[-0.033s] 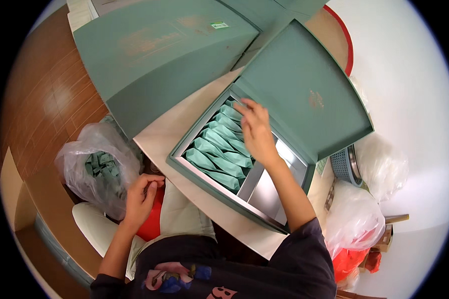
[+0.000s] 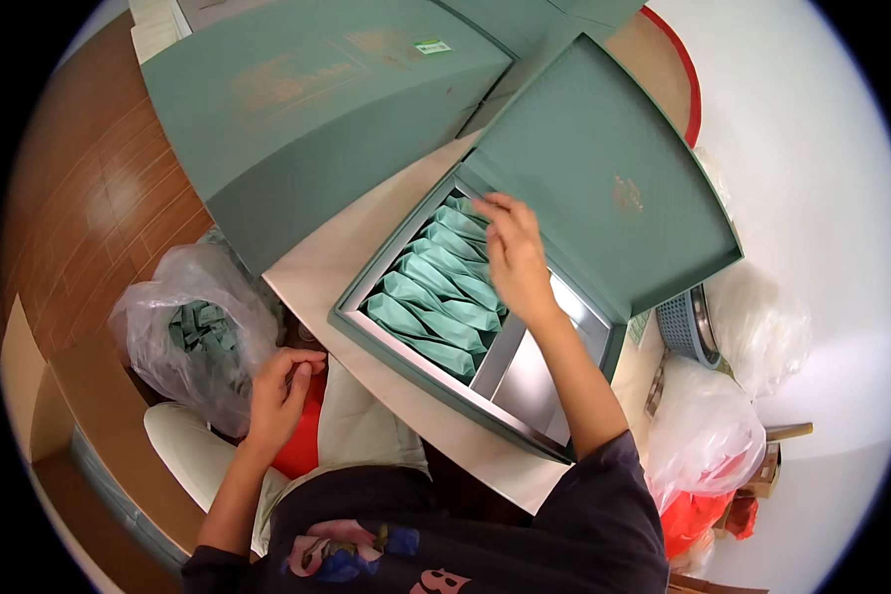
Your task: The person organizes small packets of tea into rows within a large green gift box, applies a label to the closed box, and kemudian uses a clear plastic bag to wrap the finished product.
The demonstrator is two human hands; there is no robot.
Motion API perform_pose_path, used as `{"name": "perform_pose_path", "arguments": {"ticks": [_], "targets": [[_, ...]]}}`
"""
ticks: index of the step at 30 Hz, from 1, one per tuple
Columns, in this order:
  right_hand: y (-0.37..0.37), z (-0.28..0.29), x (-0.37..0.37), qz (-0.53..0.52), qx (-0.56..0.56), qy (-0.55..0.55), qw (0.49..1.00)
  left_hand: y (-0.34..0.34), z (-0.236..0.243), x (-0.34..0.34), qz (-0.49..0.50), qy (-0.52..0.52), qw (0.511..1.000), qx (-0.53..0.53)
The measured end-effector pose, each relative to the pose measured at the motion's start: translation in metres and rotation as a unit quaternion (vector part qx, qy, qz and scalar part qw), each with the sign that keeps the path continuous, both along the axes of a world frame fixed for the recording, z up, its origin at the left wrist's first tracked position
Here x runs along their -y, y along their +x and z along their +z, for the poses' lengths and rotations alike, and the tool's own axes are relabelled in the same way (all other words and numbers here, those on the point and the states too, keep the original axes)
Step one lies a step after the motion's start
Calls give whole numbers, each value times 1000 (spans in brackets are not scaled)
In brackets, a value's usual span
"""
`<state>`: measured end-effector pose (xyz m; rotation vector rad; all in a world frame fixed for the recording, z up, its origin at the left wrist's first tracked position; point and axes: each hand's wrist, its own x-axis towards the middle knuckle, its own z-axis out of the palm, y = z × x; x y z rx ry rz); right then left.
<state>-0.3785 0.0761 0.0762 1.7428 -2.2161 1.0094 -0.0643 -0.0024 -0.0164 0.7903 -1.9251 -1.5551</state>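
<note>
A green hinged box (image 2: 436, 398) lies on the table with its lid (image 2: 614, 168) raised. Soft green packets (image 2: 436, 282) fill its left compartment in overlapping rows. The compartment beside them, partly hidden by my right forearm, shows a bare silvery bottom (image 2: 525, 381). Over the far end of the packets is my right hand (image 2: 517, 252), its fingers slightly bent and apart, with nothing visible in them. My left hand (image 2: 282, 396) rests low, left of the table's near edge. Its fingers are loosely bent with a gap to the thumb, and I see nothing held.
A clear plastic bag (image 2: 203, 327) of small green packets stands at left, above a cardboard carton (image 2: 119, 436). Large closed green boxes (image 2: 317, 109) occupy the far side. At right are a blue-grey basket (image 2: 685, 327) and plastic bags (image 2: 708, 426). A pale tabletop (image 2: 312, 267) surrounds the box.
My right hand has shifted slightly to the right, away from the packets' far corner. My left hand and the box stay nearly as they were.
</note>
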Motion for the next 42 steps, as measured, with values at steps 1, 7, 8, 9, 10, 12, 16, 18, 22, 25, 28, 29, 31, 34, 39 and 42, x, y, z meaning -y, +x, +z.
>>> {"name": "perform_pose_path", "arguments": {"ticks": [1, 7, 8, 9, 10, 12, 16, 18, 22, 25, 28, 29, 31, 34, 39, 42], "targets": [[-5, 2, -4, -5, -1, 30, 1000, 2, -2, -1, -3, 11, 1000, 9], [-8, 6, -7, 37, 50, 80, 995, 13, -28, -11, 11, 95, 995, 16], [-6, 5, -7, 32, 74, 96, 992, 16, -31, -11, 11, 91, 996, 17], [-5, 6, -6, 33, 95, 102, 990, 18, -32, -11, 8, 76, 997, 20], [-3, 7, -6, 34, 116, 107, 987, 20, -33, -12, 6, 61, 998, 23], [1, 10, -6, 32, 147, 87, 985, 23, -33, -13, 7, 49, 998, 24], [9, 19, -4, 43, 60, -2, 997, 40, -37, -11, 29, 58, 998, 25], [15, 33, -9, 40, -12, -26, 999, 50, -38, -7, 39, 62, 997, 30], [38, 50, -43, -17, 11, 84, 996, 75, -43, 3, 81, 63, 994, 36], [55, 51, -58, -32, 17, 166, 985, 103, -56, 10, 129, 65, 989, 34], [73, 49, -59, -49, 30, 176, 983, 143, -85, 11, 178, 108, 978, 4], [81, 52, -59, -54, -21, 162, 985, 148, -94, 9, 179, 109, 978, 12], [102, 54, -58, -51, -75, 147, 985, 169, -95, 10, 212, 103, 971, 51], [153, 46, -43, -40, -56, 4, 998, 203, -115, 25, 275, -10, 950, 146], [278, -45, 60, 223, 144, 15, 964, 261, -147, 22, 392, -96, 868, 288], [330, -139, 128, 296, 192, 210, 912, 264, -151, 8, 343, -117, 831, 422]]}}
